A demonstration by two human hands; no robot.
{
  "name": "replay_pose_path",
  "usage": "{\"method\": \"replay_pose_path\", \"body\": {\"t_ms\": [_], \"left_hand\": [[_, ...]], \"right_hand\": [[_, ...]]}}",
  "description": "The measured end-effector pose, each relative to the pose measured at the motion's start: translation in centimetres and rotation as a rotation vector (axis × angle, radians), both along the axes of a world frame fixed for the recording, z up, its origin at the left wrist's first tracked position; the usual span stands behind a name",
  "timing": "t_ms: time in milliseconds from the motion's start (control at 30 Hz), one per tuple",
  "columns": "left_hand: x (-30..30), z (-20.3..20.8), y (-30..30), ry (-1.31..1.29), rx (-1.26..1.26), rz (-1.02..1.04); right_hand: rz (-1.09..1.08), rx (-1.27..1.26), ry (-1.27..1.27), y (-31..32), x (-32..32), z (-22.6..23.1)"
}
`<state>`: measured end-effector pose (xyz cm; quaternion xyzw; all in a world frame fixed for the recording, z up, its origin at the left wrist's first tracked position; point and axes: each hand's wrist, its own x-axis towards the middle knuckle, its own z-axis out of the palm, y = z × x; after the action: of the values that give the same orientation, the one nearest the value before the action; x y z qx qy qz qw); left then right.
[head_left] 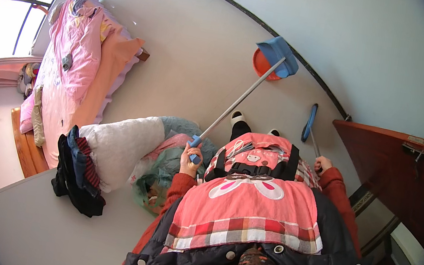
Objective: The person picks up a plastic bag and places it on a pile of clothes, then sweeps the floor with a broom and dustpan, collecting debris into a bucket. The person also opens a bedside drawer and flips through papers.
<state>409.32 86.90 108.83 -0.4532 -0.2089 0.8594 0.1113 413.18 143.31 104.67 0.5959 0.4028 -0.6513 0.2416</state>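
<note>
My left hand (189, 162) is wrapped round the blue grip of a long-handled dustpan (284, 57). Its grey pole slants away from me to the blue pan, which overlaps a round orange-red basin (260, 63) near the wall; whether the two touch I cannot tell. My right hand (322, 164) closes on the thin grey handle of a broom (310, 123) with a narrow blue head, low on my right side. Part of that handle is hidden by the hand. Between my hands lies the pink rabbit apron (244, 208) that I wear.
A bed with pink bedding (75, 74) stands at the far left below a window. Nearer on the left are a white pillow (120, 141), folded dark clothes (77, 172) and a green plastic bag (159, 176). A reddish-brown wooden door (386, 175) stands close on the right.
</note>
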Motion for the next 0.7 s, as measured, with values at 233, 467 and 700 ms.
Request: {"method": "replay_pose_path", "body": {"t_ms": [233,467,700], "left_hand": [[2.2,1.1,-0.8,0.047,-0.003,0.012],[0.1,1.5,0.2,0.104,-0.051,-0.002],[-1.7,12.5,-2.7,0.296,-0.484,-0.189]], "right_hand": [[0.006,0.060,0.024,-0.2,0.0,0.1],[0.096,0.039,0.023,-0.5,-0.8,0.5],[0.000,0.067,0.005,0.5,-0.1,1.6]]}}
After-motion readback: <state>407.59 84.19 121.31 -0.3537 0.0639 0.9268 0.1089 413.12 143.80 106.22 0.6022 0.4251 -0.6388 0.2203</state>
